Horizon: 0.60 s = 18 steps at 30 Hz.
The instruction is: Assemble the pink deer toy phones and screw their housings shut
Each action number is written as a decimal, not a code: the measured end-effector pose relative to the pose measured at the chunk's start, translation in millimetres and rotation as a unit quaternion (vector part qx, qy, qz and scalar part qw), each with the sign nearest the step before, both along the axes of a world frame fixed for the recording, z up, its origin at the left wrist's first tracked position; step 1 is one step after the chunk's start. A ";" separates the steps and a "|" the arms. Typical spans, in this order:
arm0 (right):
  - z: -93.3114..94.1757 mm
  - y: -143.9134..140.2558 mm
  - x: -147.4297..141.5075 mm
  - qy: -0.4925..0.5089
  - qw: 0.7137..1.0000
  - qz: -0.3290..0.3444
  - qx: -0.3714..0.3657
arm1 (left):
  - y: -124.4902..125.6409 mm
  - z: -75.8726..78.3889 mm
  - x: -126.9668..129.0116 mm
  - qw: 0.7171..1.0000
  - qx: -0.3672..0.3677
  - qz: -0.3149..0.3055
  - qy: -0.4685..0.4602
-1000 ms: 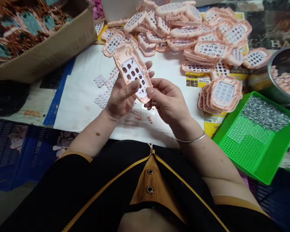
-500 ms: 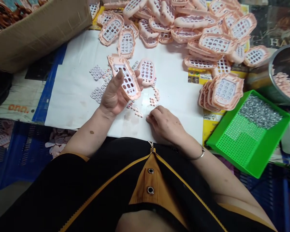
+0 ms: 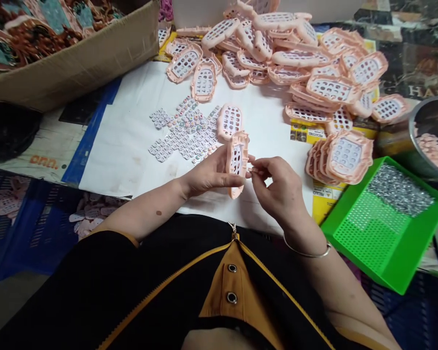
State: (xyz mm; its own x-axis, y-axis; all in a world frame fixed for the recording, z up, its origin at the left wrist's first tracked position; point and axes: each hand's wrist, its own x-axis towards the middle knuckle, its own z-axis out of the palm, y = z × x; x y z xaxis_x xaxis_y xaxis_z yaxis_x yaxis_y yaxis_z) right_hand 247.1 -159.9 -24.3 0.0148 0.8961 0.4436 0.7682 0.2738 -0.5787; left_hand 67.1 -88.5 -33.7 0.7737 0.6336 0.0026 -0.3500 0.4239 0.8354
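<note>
Pink holed keypad shell (image 3: 237,163), edge-on, gripped by left hand (image 3: 208,175); right hand (image 3: 277,187) pinches beside.

Pink plastic keypad shell (image 3: 237,163), oblong, with rows of oval button holes and a ragged moulded rim. Held edge-on and nearly upright above the desk (image 3: 131,146), long axis running top to bottom, holed face turned toward the right. Pinched along its left side in the grip of the left hand (image 3: 208,175), thumb across the near lower edge. Right hand (image 3: 277,189) just beside the shell's right edge, fingertips pinched together on something too small to make out, touching or almost touching the rim at mid-height.
</note>
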 end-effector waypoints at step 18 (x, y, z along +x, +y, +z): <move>-10.4 -5.6 -2.9 0.274 0.955 -0.065 -0.087 | -5.8 1.9 0.4 0.999 -0.015 -0.041 0.000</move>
